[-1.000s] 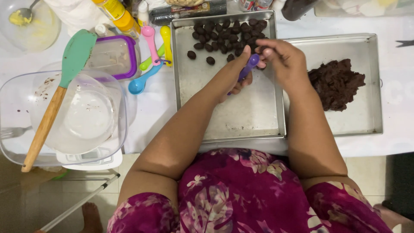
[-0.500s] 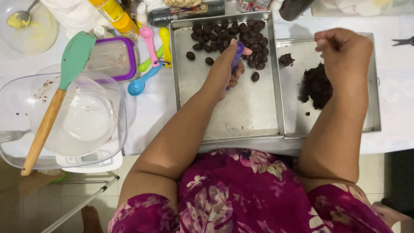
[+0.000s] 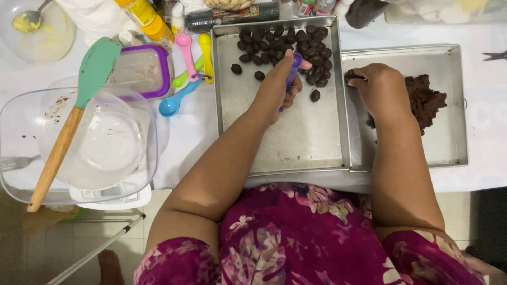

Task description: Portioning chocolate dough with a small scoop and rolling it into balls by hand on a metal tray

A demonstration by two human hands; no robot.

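Note:
My left hand [image 3: 280,84] grips a purple measuring spoon [image 3: 293,67] over a square metal tray [image 3: 296,142]. Several small dark dough balls [image 3: 288,42] lie in that tray's far part, one ball [image 3: 315,95] apart near the right wall. My right hand [image 3: 379,87] rests in a second metal tray [image 3: 449,142] to the right, fingers pinched on a small dark piece of dough [image 3: 353,75], right beside a lump of brown dough [image 3: 425,100].
A clear bowl [image 3: 100,142] on a white scale holds a teal spatula with a wooden handle [image 3: 71,121]. Coloured measuring spoons [image 3: 187,71], a purple-rimmed container [image 3: 140,68], bottles [image 3: 142,16] and scissors [image 3: 494,55] lie around the trays.
My right hand has moved from the ball tray to the right tray, then down beside the dough lump. My left hand stayed over the left tray with the spoon.

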